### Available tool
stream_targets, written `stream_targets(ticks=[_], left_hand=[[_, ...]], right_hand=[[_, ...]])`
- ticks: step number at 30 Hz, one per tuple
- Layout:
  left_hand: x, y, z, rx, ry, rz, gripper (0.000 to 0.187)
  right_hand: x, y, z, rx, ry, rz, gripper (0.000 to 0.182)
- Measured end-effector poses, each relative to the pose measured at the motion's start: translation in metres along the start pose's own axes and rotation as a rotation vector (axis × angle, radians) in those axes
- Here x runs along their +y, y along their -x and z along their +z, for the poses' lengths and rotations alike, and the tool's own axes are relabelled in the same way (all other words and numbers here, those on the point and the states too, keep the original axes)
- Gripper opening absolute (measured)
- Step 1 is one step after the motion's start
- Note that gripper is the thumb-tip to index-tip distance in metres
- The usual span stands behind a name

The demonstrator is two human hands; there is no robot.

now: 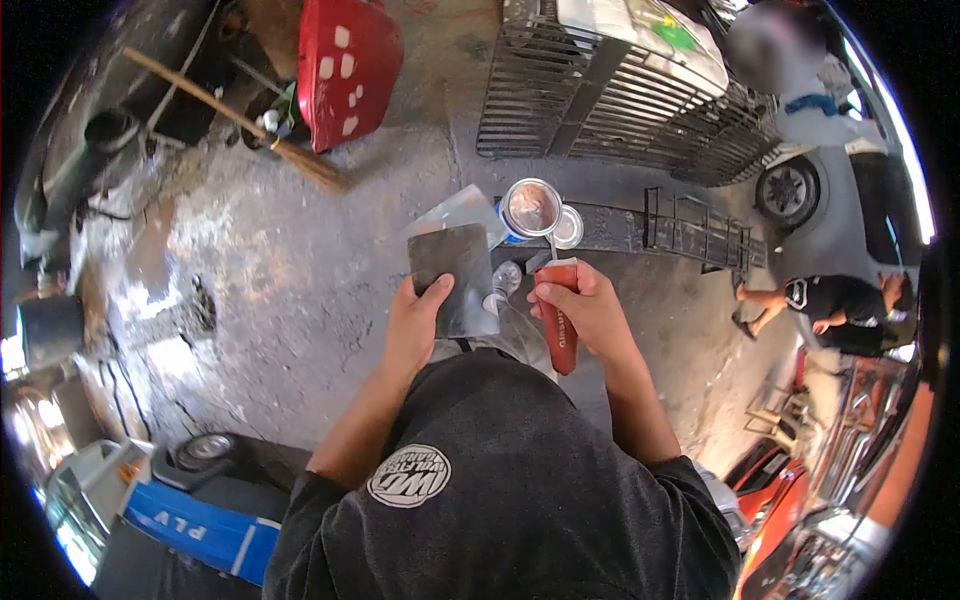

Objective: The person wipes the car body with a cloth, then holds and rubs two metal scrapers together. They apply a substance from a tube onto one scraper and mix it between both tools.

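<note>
My left hand (427, 310) grips a dark, flat rectangular plate (448, 265), thumb on its face. In my right hand (595, 308) is a flattened red tube (560, 325) with pale lettering, its wider end toward the can. Just beyond both hands stands an open can (531, 208) of pinkish-beige paste. A thin stick-like piece (554, 245) runs from the can's rim toward the red tube. Beside the can lies a round lid (568, 228). A pale, translucent sheet (460, 215) lies partly hidden behind the plate.
A dark slatted metal rack (620, 95) stands ahead, with a smaller black frame (700, 235) at right. A red panel (350, 75) and a broom (300, 160) are at far left. Another person (840, 308) is at right, near a car wheel (788, 192).
</note>
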State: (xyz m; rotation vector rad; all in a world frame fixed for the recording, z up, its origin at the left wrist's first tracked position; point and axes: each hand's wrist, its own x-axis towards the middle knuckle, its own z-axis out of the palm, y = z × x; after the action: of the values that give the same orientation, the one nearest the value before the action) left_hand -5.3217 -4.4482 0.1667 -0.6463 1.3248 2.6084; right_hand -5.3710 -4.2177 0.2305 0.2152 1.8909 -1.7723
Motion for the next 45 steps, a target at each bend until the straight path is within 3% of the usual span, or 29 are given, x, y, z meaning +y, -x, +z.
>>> stream_targets(ticks=[6, 9, 12, 29, 32, 35, 38, 45], left_hand=[[0.01, 0.021, -0.007, -0.11, -0.285, 0.04, 0.033], [0.0, 0.02, -0.01, -0.132, -0.384, 0.214, 0.035], [0.024, 0.033, -0.002, -0.144, -0.529, 0.22, 0.037], [0.022, 0.037, 0.004, -0.252, -0.43, 0.312, 0.038], [0.02, 0.037, 0.003, -0.226, -0.384, 0.287, 0.037], [0.02, 0.034, 0.001, -0.185, -0.372, 0.285, 0.036], [0.016, 0.03, -0.001, -0.171, -0.35, 0.307, 0.036], [0.027, 0.038, 0.004, -0.149, -0.463, 0.276, 0.036]], right_hand=[[-0.023, 0.017, 0.029, -0.053, 0.424, -0.025, 0.018], [-0.038, 0.025, 0.04, -0.055, 0.594, -0.057, 0.02], [-0.047, 0.029, 0.046, -0.065, 0.73, -0.084, 0.019], [-0.071, 0.037, 0.057, -0.158, 0.838, -0.045, 0.017], [-0.079, 0.041, 0.054, -0.192, 1.041, -0.179, 0.02], [-0.069, 0.038, 0.046, -0.154, 0.666, -0.066, 0.024], [-0.072, 0.036, 0.046, -0.166, 0.481, 0.013, 0.022], [-0.062, 0.03, 0.04, -0.134, 0.529, 0.039, 0.015]])
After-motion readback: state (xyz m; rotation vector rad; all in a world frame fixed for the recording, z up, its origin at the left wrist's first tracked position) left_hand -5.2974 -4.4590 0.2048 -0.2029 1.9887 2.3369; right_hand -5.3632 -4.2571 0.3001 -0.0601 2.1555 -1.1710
